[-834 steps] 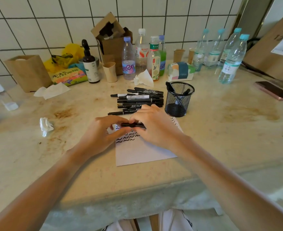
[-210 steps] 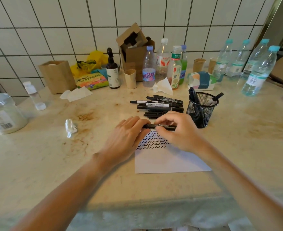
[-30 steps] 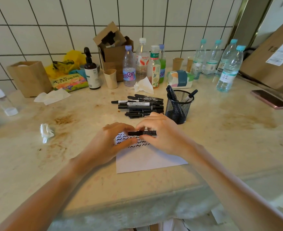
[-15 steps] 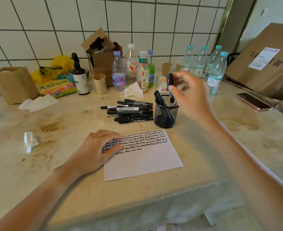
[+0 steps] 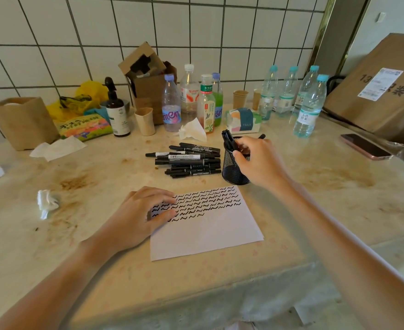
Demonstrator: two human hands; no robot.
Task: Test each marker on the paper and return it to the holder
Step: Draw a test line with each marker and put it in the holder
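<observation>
A white paper (image 5: 208,232) with rows of black squiggles lies in front of me. My left hand (image 5: 136,217) rests on its left edge, fingers relaxed. The black mesh holder (image 5: 232,171) stands just beyond the paper's far right corner, with several black markers (image 5: 227,138) upright in it. My right hand (image 5: 258,160) hovers over the holder's mouth, thumb and fingers curled round a black marker lowered into it; the hand hides most of that marker. A pile of black markers (image 5: 191,160) lies on the counter left of the holder.
Bottles (image 5: 172,108), paper cups (image 5: 145,121), a tissue pack (image 5: 242,121) and cardboard boxes (image 5: 148,84) line the tiled wall. Water bottles (image 5: 308,108) stand at the back right, a phone (image 5: 365,146) beyond them. A crumpled tissue (image 5: 46,202) lies left.
My right hand has come down from above the holder to its mouth, lowering the marker in. My left hand stays on the paper.
</observation>
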